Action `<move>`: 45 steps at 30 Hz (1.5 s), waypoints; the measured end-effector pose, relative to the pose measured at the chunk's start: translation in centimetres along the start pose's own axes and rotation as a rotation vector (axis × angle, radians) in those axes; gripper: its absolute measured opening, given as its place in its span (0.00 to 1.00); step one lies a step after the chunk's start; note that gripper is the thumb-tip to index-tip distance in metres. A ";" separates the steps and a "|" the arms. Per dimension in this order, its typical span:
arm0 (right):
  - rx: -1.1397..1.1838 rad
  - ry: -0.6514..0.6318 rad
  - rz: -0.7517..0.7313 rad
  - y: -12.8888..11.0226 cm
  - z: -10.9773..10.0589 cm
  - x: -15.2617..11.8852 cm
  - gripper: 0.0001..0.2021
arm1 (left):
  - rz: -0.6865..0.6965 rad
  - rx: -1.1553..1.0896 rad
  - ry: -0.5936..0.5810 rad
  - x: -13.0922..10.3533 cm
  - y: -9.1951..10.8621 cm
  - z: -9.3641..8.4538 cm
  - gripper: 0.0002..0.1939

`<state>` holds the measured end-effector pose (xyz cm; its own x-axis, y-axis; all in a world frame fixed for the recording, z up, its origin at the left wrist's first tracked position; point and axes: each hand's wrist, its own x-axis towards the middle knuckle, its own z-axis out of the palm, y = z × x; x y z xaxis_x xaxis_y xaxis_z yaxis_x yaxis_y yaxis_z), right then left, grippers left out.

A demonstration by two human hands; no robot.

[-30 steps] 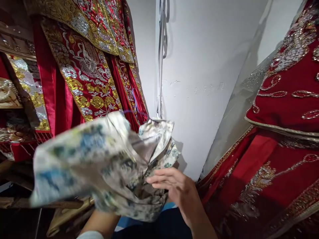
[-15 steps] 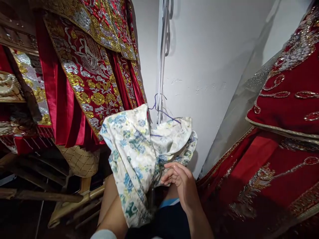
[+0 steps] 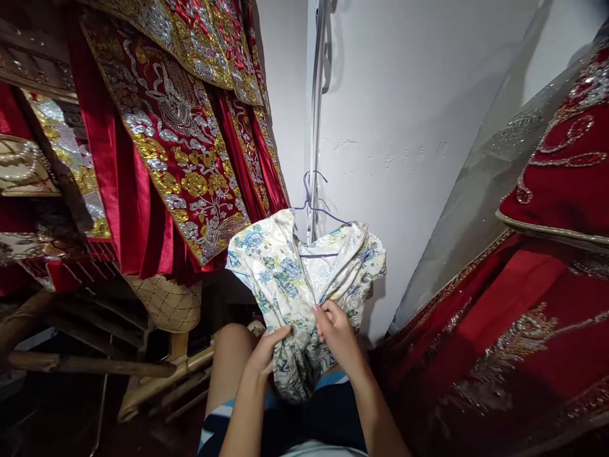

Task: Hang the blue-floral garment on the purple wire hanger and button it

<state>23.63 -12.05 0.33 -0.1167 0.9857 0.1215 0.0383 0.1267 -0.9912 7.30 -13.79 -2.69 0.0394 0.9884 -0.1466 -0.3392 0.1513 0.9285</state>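
A white floral blouse (image 3: 285, 279) with blue and green flowers hangs in front of me on a thin purple hanger (image 3: 308, 203). Its neckline forms a V, and the hanger's lower bar shows across the opening. My left hand (image 3: 266, 352) grips the blouse's left side near the waist, thumb in front and fingers hidden behind the cloth. At the bottom of the V, my right hand (image 3: 335, 327) pinches the front edge between thumb and fingers. The lower part of the blouse is bunched above my lap.
Red embroidered garments with gold and silver sequins (image 3: 190, 171) hang at the left. Another red beaded garment (image 3: 537, 292) stands at the right beside sheer fabric (image 3: 466, 171). A metal pole (image 3: 316, 114) runs down the white wall (image 3: 390, 95). Bamboo poles (image 3: 90, 365) lie low at the left.
The blouse has turned to face me and its neckline is straightened. My left hand has come out from behind the cloth to its side. My right hand has closed on the front edge.
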 end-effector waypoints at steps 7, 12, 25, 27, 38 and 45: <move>-0.252 -0.136 -0.091 -0.7 -1.6 0.0 0.20 | -0.018 -0.114 0.020 -0.9 0.7 0.2 0.34; -0.266 -0.099 -0.121 -1.0 -2.0 -0.4 0.20 | -0.009 -0.059 -0.030 -1.7 1.2 0.3 0.31; 0.135 -0.124 0.034 -0.6 -1.7 -0.4 0.16 | 0.010 0.020 0.083 -1.2 1.1 -0.2 0.31; 0.255 -0.091 0.088 -0.8 -1.4 -0.4 0.15 | 0.138 0.072 0.236 -0.2 0.2 -0.4 0.32; 0.194 -0.133 0.085 -1.9 0.7 -0.5 0.16 | 0.561 0.577 0.169 0.4 -3.0 4.1 0.04; 0.171 -0.023 -0.114 -7.5 -0.9 6.4 0.14 | 0.628 0.721 0.142 1.3 -4.0 4.8 0.09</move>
<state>23.48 -6.59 8.59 -0.1328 0.9631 0.2342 -0.1457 0.2147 -0.9658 13.23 -13.00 -4.97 -0.0823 0.8882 0.4521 0.4003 -0.3860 0.8312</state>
